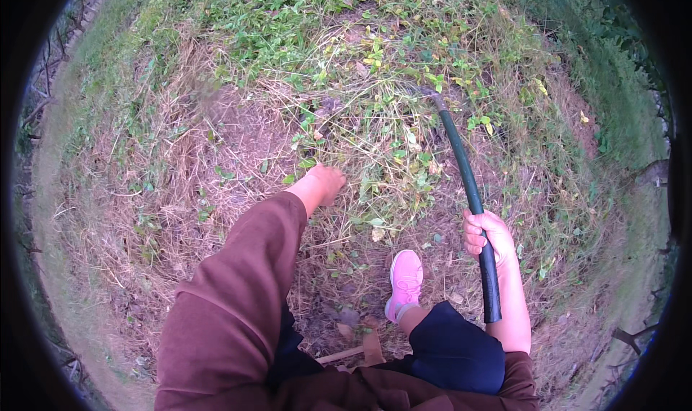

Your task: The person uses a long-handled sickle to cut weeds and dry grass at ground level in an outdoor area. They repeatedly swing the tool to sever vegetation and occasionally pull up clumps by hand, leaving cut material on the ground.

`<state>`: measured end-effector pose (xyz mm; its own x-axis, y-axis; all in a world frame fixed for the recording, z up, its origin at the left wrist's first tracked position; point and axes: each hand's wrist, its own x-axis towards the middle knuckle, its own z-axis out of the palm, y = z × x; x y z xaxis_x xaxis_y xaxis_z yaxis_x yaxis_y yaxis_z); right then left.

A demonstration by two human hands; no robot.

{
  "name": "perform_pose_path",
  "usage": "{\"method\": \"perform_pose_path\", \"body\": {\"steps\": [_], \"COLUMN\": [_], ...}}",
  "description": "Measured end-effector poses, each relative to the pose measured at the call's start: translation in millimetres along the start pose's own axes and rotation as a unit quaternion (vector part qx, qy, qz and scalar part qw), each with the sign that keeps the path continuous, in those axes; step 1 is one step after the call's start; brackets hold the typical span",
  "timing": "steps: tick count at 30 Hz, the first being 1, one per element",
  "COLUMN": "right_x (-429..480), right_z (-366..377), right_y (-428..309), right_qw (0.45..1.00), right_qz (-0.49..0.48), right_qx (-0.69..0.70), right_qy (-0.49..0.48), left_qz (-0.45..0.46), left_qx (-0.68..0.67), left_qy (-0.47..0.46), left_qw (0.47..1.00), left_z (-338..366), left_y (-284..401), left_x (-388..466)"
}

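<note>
My right hand (489, 235) is closed around the dark grip of a long-handled tool (466, 168), likely a sickle. Its green shaft slants up and left to a metal head (432, 95), whose far end is hidden among grass and vines. At the centre, my left hand (327, 185) reaches down to the left edge of a loose heap of cut or pulled weeds (378, 151). Its fingers are bent and partly turned from view, so whether they hold any stems cannot be told.
A pink shoe (406, 281) stands on the ground below the weeds. Dry straw (243, 135) covers soil at left. Green leafy plants (270, 33) grow at the top. Bare branches (630, 338) show at lower right, and a wooden stick (340, 354) lies near the body.
</note>
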<state>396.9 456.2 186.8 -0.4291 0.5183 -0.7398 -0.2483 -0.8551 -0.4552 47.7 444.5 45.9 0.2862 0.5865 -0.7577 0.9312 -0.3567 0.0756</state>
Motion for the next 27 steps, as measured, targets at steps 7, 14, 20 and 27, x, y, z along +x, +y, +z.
{"method": "perform_pose_path", "body": {"steps": [7, 14, 20, 27], "right_x": [3, -9, -14, -41], "right_z": [-5, -11, -37, -63], "right_y": [8, 18, 43, 51], "right_qw": [0.949, 0.826, 0.67, 0.875], "right_qz": [-0.049, -0.107, -0.163, -0.045], "right_qx": [-0.293, -0.504, -0.668, -0.438], "right_qy": [0.104, 0.228, 0.28, 0.2], "left_qz": [0.026, -0.059, -0.079, -0.119], "left_qx": [-0.302, -0.446, -0.433, -0.48], "left_qy": [0.067, 0.207, 0.219, 0.195], "left_qw": [0.95, 0.869, 0.871, 0.847], "left_z": [-42, -63, -63, -69], "left_y": [-10, -7, -1, 5], "left_x": [7, 25, 34, 69]}}
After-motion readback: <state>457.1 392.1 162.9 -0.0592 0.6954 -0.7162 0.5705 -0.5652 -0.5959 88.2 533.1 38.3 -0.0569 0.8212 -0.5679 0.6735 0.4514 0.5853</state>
